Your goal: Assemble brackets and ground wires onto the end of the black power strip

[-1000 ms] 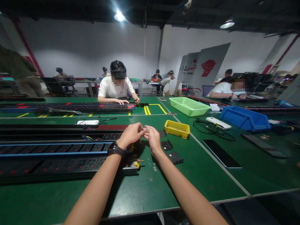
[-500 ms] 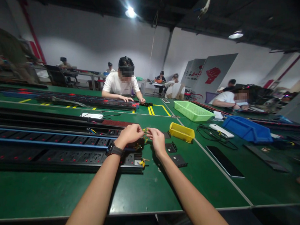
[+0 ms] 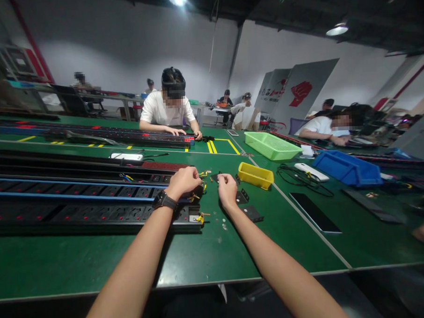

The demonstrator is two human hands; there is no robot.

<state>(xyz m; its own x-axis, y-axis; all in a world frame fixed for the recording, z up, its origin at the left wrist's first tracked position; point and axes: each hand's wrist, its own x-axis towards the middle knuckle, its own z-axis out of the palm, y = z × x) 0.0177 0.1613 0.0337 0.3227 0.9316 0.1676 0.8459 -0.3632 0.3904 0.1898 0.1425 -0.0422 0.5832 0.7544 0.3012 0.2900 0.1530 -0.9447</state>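
My left hand (image 3: 185,181), with a dark watch at the wrist, is over the right ends of the long black power strips (image 3: 102,212). Its fingers are curled closed beside yellow wire ends (image 3: 203,174); whatever they pinch is hidden. A short way to the right, my right hand (image 3: 228,190) has its thumb and fingers pressed together, and I cannot make out anything between them. Just beside that hand lie small black metal brackets (image 3: 252,213). More yellow wire (image 3: 199,219) sticks out of the nearest strip's end.
Beyond my right hand stand a yellow bin (image 3: 256,176), a green basket (image 3: 272,146) and a blue bin (image 3: 349,166). A dark phone-like slab (image 3: 315,212) and a coiled black cable (image 3: 299,179) lie on the right. Across the table a person (image 3: 171,109) works on another strip.
My hands have parted: the right one has moved right, off the yellow wire by the left one, towards the brackets. My left hand stays over the strip ends. The view has tilted slightly down.
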